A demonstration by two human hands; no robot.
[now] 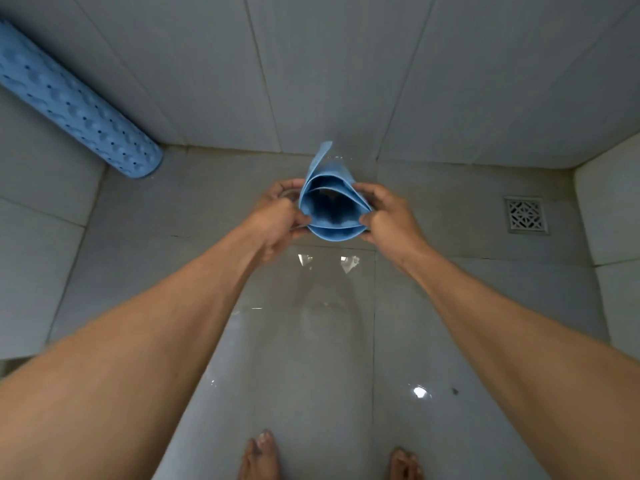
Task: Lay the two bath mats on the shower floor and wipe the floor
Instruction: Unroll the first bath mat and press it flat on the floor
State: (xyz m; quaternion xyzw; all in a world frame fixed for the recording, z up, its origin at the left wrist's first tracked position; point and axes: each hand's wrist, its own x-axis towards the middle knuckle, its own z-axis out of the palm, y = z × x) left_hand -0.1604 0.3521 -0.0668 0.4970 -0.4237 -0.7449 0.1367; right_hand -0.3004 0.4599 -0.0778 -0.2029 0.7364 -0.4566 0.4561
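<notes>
A rolled blue bath mat (pixel 329 209) stands upright between my hands, and I look down into its open end. My left hand (pixel 277 220) grips its left side and my right hand (pixel 388 220) grips its right side, both above the wet grey tiled shower floor (pixel 311 341). One loose edge of the mat sticks up toward the back wall. A second rolled blue bath mat (pixel 69 105) with bumps and small holes leans in the far left corner, its lower end on the floor.
A square metal floor drain (pixel 525 214) lies at the right near the side wall. Tiled walls close in the floor at the back, left and right. My bare feet (pixel 259 455) stand at the bottom edge.
</notes>
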